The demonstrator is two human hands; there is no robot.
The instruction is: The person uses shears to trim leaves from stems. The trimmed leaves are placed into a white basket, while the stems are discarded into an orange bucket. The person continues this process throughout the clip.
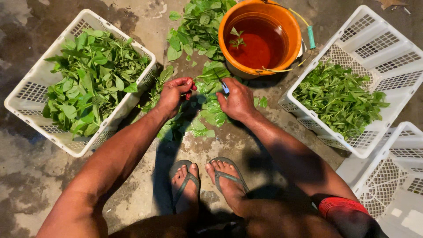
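Note:
My left hand (172,93) pinches a leafy green stem (207,76) by its stalk, just above the floor. My right hand (238,100) grips a small knife (224,86), its blade meeting the same stem between the hands. Loose cut leaves (200,119) lie on the wet concrete under both hands. An orange bucket (260,37) of water, with one sprig floating in it, stands right behind my right hand. My feet in flip-flops (207,180) rest below the hands.
A white plastic crate (79,83) full of broad leaves sits at left. Another white crate (352,88) holds finer greens at right, with an empty crate (396,176) below it. A heap of greens (198,26) lies left of the bucket.

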